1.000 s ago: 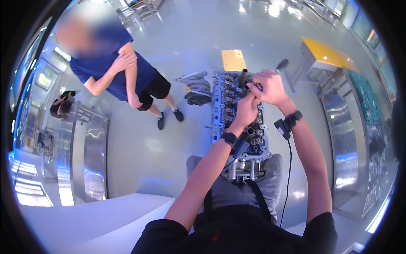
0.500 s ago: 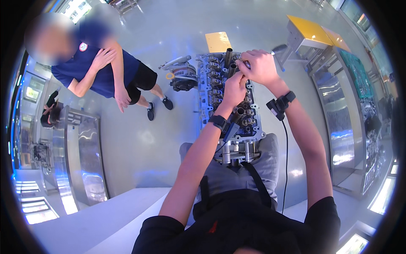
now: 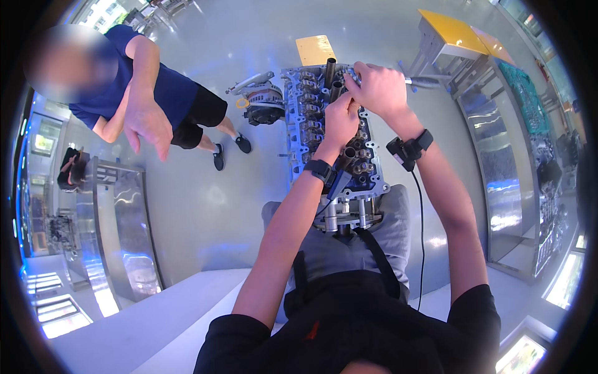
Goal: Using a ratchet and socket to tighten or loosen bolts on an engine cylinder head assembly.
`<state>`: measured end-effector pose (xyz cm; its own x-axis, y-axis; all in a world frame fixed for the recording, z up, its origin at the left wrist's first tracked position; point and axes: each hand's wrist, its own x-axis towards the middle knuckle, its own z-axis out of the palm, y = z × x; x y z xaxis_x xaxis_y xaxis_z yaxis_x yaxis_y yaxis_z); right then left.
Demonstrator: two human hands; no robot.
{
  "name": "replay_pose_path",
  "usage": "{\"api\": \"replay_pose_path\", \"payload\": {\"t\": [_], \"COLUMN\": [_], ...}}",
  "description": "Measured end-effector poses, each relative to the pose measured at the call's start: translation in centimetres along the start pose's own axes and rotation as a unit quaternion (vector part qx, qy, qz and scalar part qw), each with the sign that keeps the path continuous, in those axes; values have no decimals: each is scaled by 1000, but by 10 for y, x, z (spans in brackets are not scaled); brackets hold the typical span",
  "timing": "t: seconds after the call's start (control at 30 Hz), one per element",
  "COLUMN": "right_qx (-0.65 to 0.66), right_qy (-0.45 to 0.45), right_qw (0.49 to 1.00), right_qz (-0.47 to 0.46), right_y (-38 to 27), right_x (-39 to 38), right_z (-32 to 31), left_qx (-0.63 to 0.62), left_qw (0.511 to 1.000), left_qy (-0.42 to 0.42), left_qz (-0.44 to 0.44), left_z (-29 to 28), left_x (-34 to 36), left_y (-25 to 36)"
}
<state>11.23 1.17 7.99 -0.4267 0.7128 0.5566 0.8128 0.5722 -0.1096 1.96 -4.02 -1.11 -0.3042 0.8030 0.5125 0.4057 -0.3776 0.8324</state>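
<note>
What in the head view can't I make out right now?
- Inner end of the grey tool: head view, covered by the right hand.
- What the left hand grips, if anything: head view, masked by the hands.
- Engine parts directly beneath: head view, behind both hands.
- Face of the co-worker: head view, blurred.

A cylinder head (image 3: 306, 109) is lying before the person's lap (image 3: 391, 219), an alternator (image 3: 265, 100) sitting just left of it. The left hand (image 3: 341, 123) and right hand (image 3: 380, 90) are hanging over its far right part, a hand tool (image 3: 425, 81) extending rightward. A co-worker (image 3: 171, 90) is standing farther left, a table (image 3: 451, 32) farther right.
</note>
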Motion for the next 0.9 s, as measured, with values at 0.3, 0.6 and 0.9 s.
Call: {"api": "replay_pose_path", "payload": {"t": [0.3,0.6,0.9], "right_qx": [104,-28,121], "right_qy": [36,-128,-39], "right_qw": [982,991,968], "right_qz": [-152,21,-218], "right_y": [7,-12,14], "right_x": [10,13,24], "right_z": [-1,-11,0], "left_qx": [-2,41,18], "left_qw": [1000,999,999], "left_qy": [4,16,-29], "left_qz": [16,-5,-6], "left_z": [1,1,-2], "left_x": [1,0,1], "left_y": [2,1,2]}}
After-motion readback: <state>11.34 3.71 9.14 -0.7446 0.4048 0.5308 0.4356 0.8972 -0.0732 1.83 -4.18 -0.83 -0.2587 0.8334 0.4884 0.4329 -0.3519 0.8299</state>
